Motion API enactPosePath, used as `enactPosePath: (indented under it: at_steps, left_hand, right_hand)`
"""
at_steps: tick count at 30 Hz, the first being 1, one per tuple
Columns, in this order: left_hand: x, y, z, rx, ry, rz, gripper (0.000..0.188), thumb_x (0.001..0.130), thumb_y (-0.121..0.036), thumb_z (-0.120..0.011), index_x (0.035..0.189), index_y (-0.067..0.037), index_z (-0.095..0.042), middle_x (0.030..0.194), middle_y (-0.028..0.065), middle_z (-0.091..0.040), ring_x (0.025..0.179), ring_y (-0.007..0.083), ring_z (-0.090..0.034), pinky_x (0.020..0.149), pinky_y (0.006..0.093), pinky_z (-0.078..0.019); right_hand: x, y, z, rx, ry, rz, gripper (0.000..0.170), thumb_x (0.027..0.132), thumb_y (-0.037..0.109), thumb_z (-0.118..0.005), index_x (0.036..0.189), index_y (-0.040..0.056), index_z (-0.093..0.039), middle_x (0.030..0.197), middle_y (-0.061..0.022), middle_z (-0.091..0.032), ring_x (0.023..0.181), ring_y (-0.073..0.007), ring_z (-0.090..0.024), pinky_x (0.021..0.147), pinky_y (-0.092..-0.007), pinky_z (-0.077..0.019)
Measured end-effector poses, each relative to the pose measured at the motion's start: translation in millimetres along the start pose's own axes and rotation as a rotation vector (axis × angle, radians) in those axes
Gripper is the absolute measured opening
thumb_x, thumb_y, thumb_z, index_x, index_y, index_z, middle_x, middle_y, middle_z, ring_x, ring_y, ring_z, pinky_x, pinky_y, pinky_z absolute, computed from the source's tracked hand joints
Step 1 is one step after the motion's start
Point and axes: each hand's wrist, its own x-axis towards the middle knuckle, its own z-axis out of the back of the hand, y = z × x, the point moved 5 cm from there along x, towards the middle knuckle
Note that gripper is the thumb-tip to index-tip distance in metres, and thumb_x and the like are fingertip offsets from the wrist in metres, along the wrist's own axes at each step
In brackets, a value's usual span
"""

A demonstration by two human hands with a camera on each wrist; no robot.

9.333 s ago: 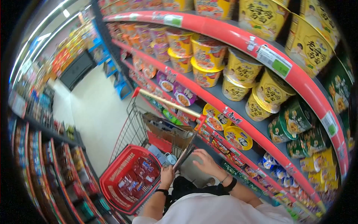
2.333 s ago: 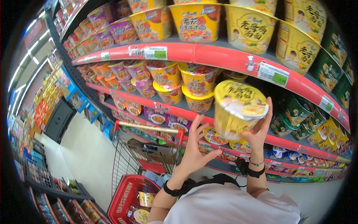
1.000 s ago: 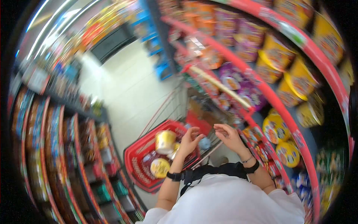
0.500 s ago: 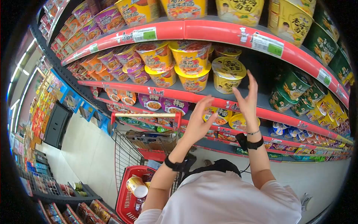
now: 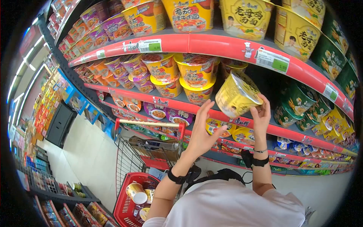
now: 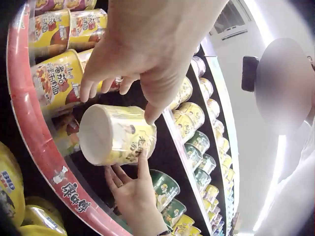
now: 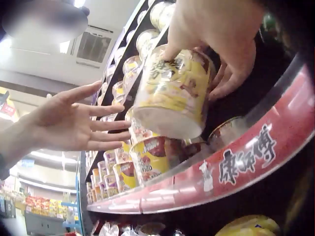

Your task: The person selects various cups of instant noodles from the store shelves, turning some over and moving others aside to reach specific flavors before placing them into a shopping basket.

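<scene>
A yellow instant noodle tub point(image 5: 236, 96) is tilted in front of the middle shelf, held by my right hand point(image 5: 261, 117). In the right wrist view, the right thumb and fingers point(image 7: 224, 81) wrap the tub's side, its white base facing down. My left hand point(image 5: 202, 134) is spread beside the tub, palm toward it, holding nothing. Seen from the left wrist, the left thumb point(image 6: 155, 110) comes right up to the tub's side. Lower left, a red basket point(image 5: 119, 204) bears several yellow noodle tubs point(image 5: 135, 191).
A shopping cart point(image 5: 151, 124) stands between me and the shelves. Red shelf edges point(image 5: 227, 45) curve across the front, with stacked tomato noodle tubs point(image 5: 194, 72) left of the held tub and green tubs point(image 5: 293, 102) right. A tiled aisle point(image 5: 81, 151) runs along the left.
Half a second ago the tub stood on the shelf with my right hand beside it; now it is gripped, tilted and off its place. Since the earliest frame, yellow tubs have appeared in the basket.
</scene>
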Motion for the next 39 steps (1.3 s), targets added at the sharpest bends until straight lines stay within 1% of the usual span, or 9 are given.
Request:
enactPosePath:
  at_steps: [4,6,8,14,22,27,32,35,39]
  left_hand:
    - [-16,-17,22,0.021,0.015,-0.014,0.087,0.079,-0.012,-0.074,0.148,-0.008,-0.022,0.146,0.0147,-0.033,0.133,0.0269,-0.038,0.106,0.0421,-0.0366]
    - [-26,-18,33,-0.270,0.047,0.167,0.094,0.079,-0.012,-0.073,0.150,-0.008,-0.013,0.145,0.0155,-0.033,0.130,0.0272,-0.041,0.103,0.0408,-0.0385]
    - [-40,-8,48,-0.214,0.044,0.180,0.091,0.085,-0.013,-0.069,0.151,-0.009,-0.006,0.143,0.0174,-0.036,0.125,0.0258,-0.046,0.101,0.0386,-0.0405]
    - [-114,30,103,-0.367,-0.258,0.509,0.068,0.099,-0.022,-0.051,0.152,-0.010,-0.010,0.128,0.0145,-0.051,0.110,0.0169,-0.054,0.093,0.0273,-0.0422]
    - [-234,24,168,-0.531,-0.746,0.731,0.064,0.101,-0.031,-0.046,0.152,-0.015,-0.011,0.122,0.0106,-0.055,0.108,0.0143,-0.054,0.085,0.0294,-0.0470]
    - [-337,24,199,-0.277,-0.923,0.819,0.086,0.087,-0.023,-0.071,0.148,-0.008,-0.012,0.129,0.0172,-0.050,0.115,0.0238,-0.052,0.094,0.0338,-0.0450]
    - [-440,42,205,-0.224,-1.112,0.911,0.098,0.070,-0.016,-0.085,0.141,-0.007,-0.019,0.130,0.0227,-0.046,0.120,0.0280,-0.050,0.098,0.0379,-0.0453]
    - [-467,49,199,-0.146,-1.097,0.990,0.102,0.064,-0.014,-0.088,0.139,-0.006,-0.019,0.130,0.0218,-0.045,0.119,0.0277,-0.051,0.099,0.0392,-0.0454]
    - [-471,72,191,-0.023,-0.986,0.936,0.109,0.060,-0.015,-0.090,0.140,-0.006,-0.016,0.130,0.0210,-0.047,0.121,0.0283,-0.049,0.101,0.0387,-0.0436]
  right_hand:
    - [-5,26,-22,0.111,0.356,-0.075,0.048,0.088,0.014,-0.066,0.130,0.0003,-0.049,0.124,-0.0103,-0.056,0.111,-0.0161,-0.056,0.093,-0.0281,-0.0456]
    - [-14,22,-43,-0.003,0.443,-0.182,0.054,0.081,0.022,-0.075,0.127,0.0022,-0.055,0.118,-0.0089,-0.060,0.104,-0.0136,-0.059,0.083,-0.0279,-0.0510]
    - [-27,19,-62,-0.177,0.539,-0.333,0.047,0.086,0.021,-0.069,0.128,0.0040,-0.056,0.113,-0.0084,-0.063,0.093,-0.0114,-0.061,0.075,-0.0263,-0.0522]
    - [-60,20,-146,-0.103,0.737,-0.324,0.038,0.098,0.020,-0.053,0.133,0.0061,-0.054,0.105,-0.0075,-0.063,0.078,-0.0091,-0.060,0.069,-0.0245,-0.0506]
    - [-139,4,-249,0.047,1.097,-0.369,0.042,0.097,0.019,-0.053,0.136,0.0032,-0.048,0.101,-0.0065,-0.060,0.086,-0.0113,-0.061,0.074,-0.0269,-0.0504]
    - [-240,4,-300,0.061,1.423,-0.439,0.051,0.094,0.022,-0.058,0.138,0.0008,-0.043,0.111,-0.0155,-0.062,0.092,-0.0193,-0.064,0.077,-0.0312,-0.0511]
    - [-363,-27,-321,-0.001,1.841,-0.543,0.060,0.095,0.036,-0.054,0.139,-0.0018,-0.037,0.101,-0.0215,-0.066,0.089,-0.0283,-0.067,0.077,-0.0361,-0.0511]
    - [-409,-44,-317,-0.088,2.035,-0.477,0.063,0.091,0.039,-0.058,0.135,-0.0016,-0.038,0.102,-0.0239,-0.066,0.096,-0.0409,-0.063,0.082,-0.0472,-0.0488]
    - [-430,-69,-301,-0.156,2.084,-0.427,0.056,0.091,0.036,-0.057,0.132,0.0019,-0.040,0.103,-0.0226,-0.066,0.097,-0.0397,-0.063,0.082,-0.0469,-0.0487]
